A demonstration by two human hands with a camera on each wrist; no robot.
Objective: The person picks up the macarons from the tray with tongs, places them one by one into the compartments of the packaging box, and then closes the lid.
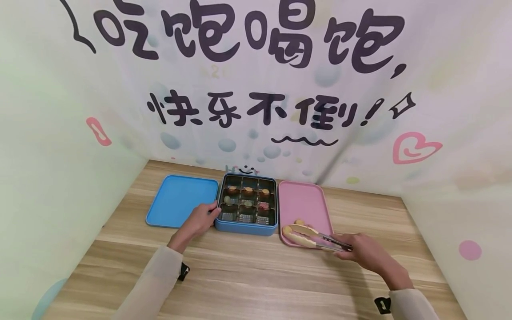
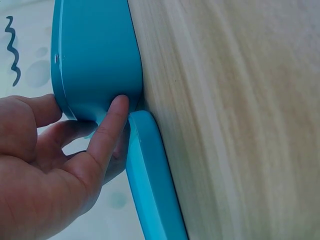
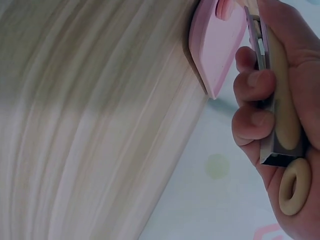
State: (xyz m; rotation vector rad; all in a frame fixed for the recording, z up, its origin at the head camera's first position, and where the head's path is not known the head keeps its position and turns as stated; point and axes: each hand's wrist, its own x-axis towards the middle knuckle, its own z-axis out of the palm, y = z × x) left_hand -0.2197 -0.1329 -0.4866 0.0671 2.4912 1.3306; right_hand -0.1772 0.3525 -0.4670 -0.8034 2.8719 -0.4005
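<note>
A person's left hand (image 1: 203, 218) grips the near left corner of a blue tin (image 1: 246, 228) on a wood-grain table (image 1: 248, 280), thumb at the rim and extended index fingertip against the side. The right hand (image 1: 368, 253), well to the tin's right, clasps a pair of tongs (image 1: 308, 231), its fingers wrapped around the handles.

The tongs slant toward the tin over the near end of a pink tray (image 1: 306, 200), which lies just beside the tin on its right. A round tan piece (image 1: 286, 230) sits at the tongs' tips, near the tin's front right corner; whether the tips pinch it is hard to tell from this view. A second tan piece (image 1: 299, 222) lies slightly farther from the tin, over the same tray.

Inside the tin, a dark divider (image 1: 256, 197) forms three rows of three compartments. Orange-brown pieces (image 1: 248, 190) fill places in the back row; greenish pieces (image 1: 248, 204) and a pink piece (image 1: 263, 205) occupy the middle one, and ribbed floors show in front.

A flat blue lid (image 1: 182, 200) rests just beside the tin on its left. Behind the tin, large dark lettering (image 1: 267, 109) covers a pale wall (image 1: 360, 166).
</note>
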